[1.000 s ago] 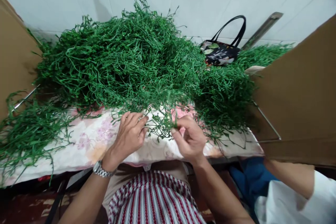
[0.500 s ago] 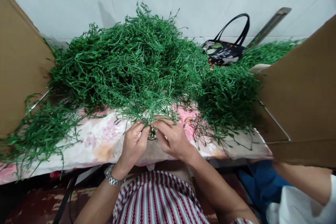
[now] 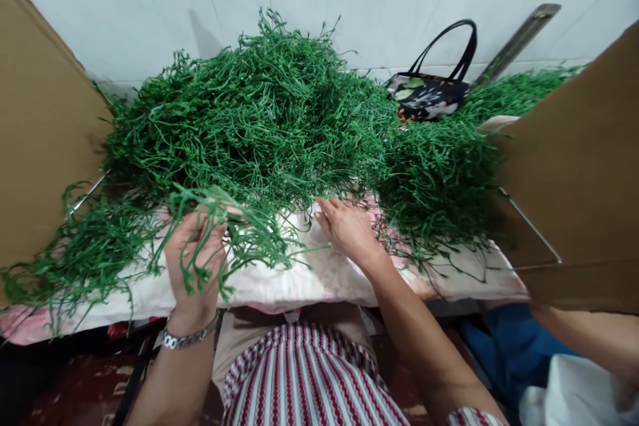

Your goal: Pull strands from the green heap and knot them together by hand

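My left hand (image 3: pixel 196 256) is closed on a bunch of green stems (image 3: pixel 259 226), which fans out over its fingers and to the right. My right hand (image 3: pixel 349 229) rests low over the flowered cloth (image 3: pixel 299 286), at the front edge of the big heap of green stems (image 3: pixel 249 120); its fingers reach forward, parted, with nothing visible in them. A smaller pile of stems (image 3: pixel 94 253) lies left of my left hand. A darker pile (image 3: pixel 439 180) lies to the right of my right hand.
Cardboard panels stand at the left (image 3: pixel 44 133) and right (image 3: pixel 579 193). A floral handbag (image 3: pixel 426 98) sits at the back before the tiled wall (image 3: pixel 299 6), beside a metal bar (image 3: pixel 519 43). Another person's arm (image 3: pixel 589 339) shows at the lower right.
My hands, together before, have moved apart. My left hand has gone left and turned, with the bunch now raised in it; my right hand has shifted slightly right and forward.
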`<action>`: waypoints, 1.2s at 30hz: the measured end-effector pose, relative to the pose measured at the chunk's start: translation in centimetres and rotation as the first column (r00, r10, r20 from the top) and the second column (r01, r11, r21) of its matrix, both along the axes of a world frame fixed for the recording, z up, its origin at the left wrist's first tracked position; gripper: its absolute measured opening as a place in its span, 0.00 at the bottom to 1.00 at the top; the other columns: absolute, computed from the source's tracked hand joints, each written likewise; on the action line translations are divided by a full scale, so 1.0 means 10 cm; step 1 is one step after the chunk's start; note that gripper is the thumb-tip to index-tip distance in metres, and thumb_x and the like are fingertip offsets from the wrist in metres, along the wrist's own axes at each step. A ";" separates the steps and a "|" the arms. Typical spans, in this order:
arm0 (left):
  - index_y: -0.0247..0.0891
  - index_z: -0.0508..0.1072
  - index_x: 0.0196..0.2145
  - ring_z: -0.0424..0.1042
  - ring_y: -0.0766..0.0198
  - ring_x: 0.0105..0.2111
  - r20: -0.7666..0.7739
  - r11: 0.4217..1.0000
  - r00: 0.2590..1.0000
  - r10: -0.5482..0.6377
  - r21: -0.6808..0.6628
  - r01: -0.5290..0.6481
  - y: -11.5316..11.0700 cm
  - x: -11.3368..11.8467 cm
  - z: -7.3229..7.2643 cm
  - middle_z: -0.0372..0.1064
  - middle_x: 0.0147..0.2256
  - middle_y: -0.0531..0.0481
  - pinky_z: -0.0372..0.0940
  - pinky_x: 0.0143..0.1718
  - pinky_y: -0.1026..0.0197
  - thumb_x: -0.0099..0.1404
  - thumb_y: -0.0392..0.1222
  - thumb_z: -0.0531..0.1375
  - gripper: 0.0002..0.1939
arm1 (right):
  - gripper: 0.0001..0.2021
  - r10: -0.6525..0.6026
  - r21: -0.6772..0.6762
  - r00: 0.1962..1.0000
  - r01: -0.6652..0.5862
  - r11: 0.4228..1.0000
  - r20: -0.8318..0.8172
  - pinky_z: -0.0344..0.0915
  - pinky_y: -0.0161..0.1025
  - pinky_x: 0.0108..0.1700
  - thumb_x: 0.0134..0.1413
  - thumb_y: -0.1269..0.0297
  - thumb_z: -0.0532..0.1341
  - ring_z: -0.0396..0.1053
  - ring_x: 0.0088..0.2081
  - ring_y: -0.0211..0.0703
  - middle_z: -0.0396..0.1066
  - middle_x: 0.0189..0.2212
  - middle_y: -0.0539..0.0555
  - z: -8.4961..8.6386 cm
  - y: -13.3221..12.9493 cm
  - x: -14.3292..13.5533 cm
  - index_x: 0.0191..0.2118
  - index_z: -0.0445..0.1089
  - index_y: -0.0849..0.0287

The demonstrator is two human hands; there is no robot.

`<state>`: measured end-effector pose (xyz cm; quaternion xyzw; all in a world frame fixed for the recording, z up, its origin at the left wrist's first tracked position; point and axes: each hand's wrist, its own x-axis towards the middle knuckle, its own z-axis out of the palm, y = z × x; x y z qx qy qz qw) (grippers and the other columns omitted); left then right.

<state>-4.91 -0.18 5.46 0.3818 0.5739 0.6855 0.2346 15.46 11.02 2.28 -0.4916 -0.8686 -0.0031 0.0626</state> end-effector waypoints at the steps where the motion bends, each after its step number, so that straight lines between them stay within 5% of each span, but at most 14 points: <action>1: 0.39 0.72 0.32 0.69 0.67 0.28 0.038 1.000 0.999 -0.004 0.002 0.004 0.02 0.01 0.01 0.70 0.30 0.52 0.66 0.28 0.66 0.56 0.48 0.61 0.10 | 0.17 0.018 -0.023 1.000 -0.019 1.000 -0.024 0.61 0.38 0.38 0.60 0.63 0.49 0.70 0.39 0.47 0.72 0.38 0.58 0.01 -0.01 0.02 0.52 0.63 0.57; 4: 0.37 0.71 0.26 0.66 0.69 0.26 0.015 0.997 0.997 -0.070 -0.009 0.070 0.04 0.08 0.01 0.67 0.25 0.53 0.63 0.26 0.68 0.55 0.45 0.62 0.08 | 0.14 0.012 -0.080 0.969 -0.033 0.996 -0.248 0.61 0.35 0.35 0.58 0.67 0.51 0.71 0.35 0.43 0.74 0.35 0.55 0.05 -0.02 0.14 0.45 0.69 0.57; 7: 0.35 0.66 0.20 0.60 0.71 0.23 -0.263 0.981 0.946 -0.188 -0.096 0.169 0.01 0.16 -0.04 0.59 0.21 0.54 0.57 0.24 0.68 0.60 0.42 0.59 0.13 | 0.12 0.012 -0.087 0.778 -0.086 0.993 -0.628 0.62 0.34 0.33 0.58 0.67 0.52 0.70 0.31 0.38 0.74 0.32 0.54 0.13 -0.09 0.26 0.42 0.71 0.59; 9: 0.35 0.62 0.18 0.57 0.70 0.23 -0.394 0.976 0.893 -0.217 -0.115 0.187 0.00 0.19 -0.08 0.56 0.20 0.54 0.55 0.25 0.67 0.62 0.40 0.57 0.16 | 0.12 0.091 -0.066 0.632 -0.221 0.973 -0.770 0.63 0.34 0.35 0.59 0.64 0.53 0.69 0.32 0.37 0.73 0.33 0.54 0.17 -0.18 0.27 0.42 0.70 0.60; 11: 0.36 0.60 0.18 0.56 0.70 0.23 -0.450 0.977 0.867 -0.212 -0.104 0.185 0.02 0.23 -0.13 0.54 0.21 0.54 0.54 0.25 0.67 0.62 0.39 0.56 0.16 | 0.11 0.199 -0.069 0.579 -0.407 0.911 -0.791 0.64 0.36 0.38 0.57 0.62 0.55 0.68 0.36 0.38 0.71 0.35 0.55 0.16 -0.28 0.20 0.42 0.70 0.61; 14: 0.36 0.60 0.19 0.56 0.69 0.24 -0.458 0.977 0.863 -0.215 -0.109 0.185 0.06 0.25 -0.19 0.54 0.21 0.54 0.53 0.25 0.65 0.63 0.39 0.55 0.16 | 0.09 0.252 -0.145 0.592 -0.541 0.828 -0.766 0.62 0.36 0.38 0.55 0.61 0.58 0.65 0.34 0.38 0.68 0.31 0.53 0.06 -0.38 0.03 0.35 0.69 0.62; 19: 0.37 0.60 0.19 0.56 0.69 0.23 -0.461 0.981 0.866 -0.194 -0.096 0.169 0.07 0.16 -0.26 0.55 0.22 0.54 0.53 0.25 0.65 0.64 0.38 0.54 0.15 | 0.07 0.106 -0.236 0.555 -0.509 0.828 -0.825 0.60 0.33 0.34 0.55 0.64 0.57 0.62 0.30 0.34 0.64 0.27 0.50 -0.04 -0.33 0.04 0.30 0.66 0.62; 24: 0.36 0.68 0.28 0.66 0.67 0.32 -0.689 0.947 0.661 -0.298 -0.129 0.293 -0.01 -0.09 -0.37 0.65 0.29 0.50 0.62 0.34 0.65 0.60 0.32 0.56 0.04 | 0.05 0.129 -0.143 0.544 -0.430 0.891 -0.829 0.60 0.32 0.32 0.54 0.66 0.58 0.63 0.29 0.34 0.66 0.26 0.50 0.18 -0.20 0.30 0.32 0.67 0.62; 27: 0.37 0.70 0.41 0.67 0.63 0.43 -0.728 0.904 0.552 -0.406 -0.233 0.358 -0.09 -0.23 -0.40 0.67 0.40 0.46 0.64 0.43 0.62 0.60 0.31 0.55 0.11 | 0.04 0.246 -0.024 0.597 -0.407 0.913 -0.764 0.60 0.33 0.33 0.53 0.68 0.58 0.65 0.30 0.35 0.68 0.28 0.52 0.34 -0.17 0.37 0.33 0.68 0.63; 30: 0.41 0.66 0.51 0.62 0.59 0.52 -0.716 0.891 0.540 -0.442 -0.277 0.361 -0.15 -0.27 -0.32 0.62 0.51 0.44 0.60 0.52 0.56 0.61 0.33 0.54 0.20 | 0.04 0.357 0.077 0.642 -0.421 0.904 -0.679 0.60 0.34 0.34 0.54 0.70 0.57 0.65 0.29 0.36 0.69 0.27 0.52 0.44 -0.17 0.36 0.32 0.69 0.63; 33: 0.43 0.67 0.50 0.62 0.57 0.52 -0.759 0.969 0.606 -0.238 -0.143 0.200 -0.16 -0.15 -0.13 0.62 0.51 0.45 0.58 0.54 0.52 0.60 0.34 0.55 0.19 | 0.06 0.448 0.091 0.686 -0.490 0.867 -0.573 0.59 0.34 0.34 0.55 0.70 0.55 0.64 0.29 0.36 0.69 0.26 0.52 0.49 -0.20 0.28 0.32 0.69 0.63; 36: 0.42 0.71 0.45 0.65 0.56 0.47 -0.840 0.983 0.526 -0.132 -0.042 0.180 -0.08 0.08 0.05 0.66 0.46 0.46 0.58 0.51 0.50 0.57 0.33 0.59 0.17 | 0.07 0.507 0.066 0.714 -0.548 0.834 -0.482 0.58 0.34 0.33 0.57 0.69 0.54 0.64 0.30 0.36 0.68 0.28 0.53 0.50 -0.23 0.17 0.34 0.69 0.63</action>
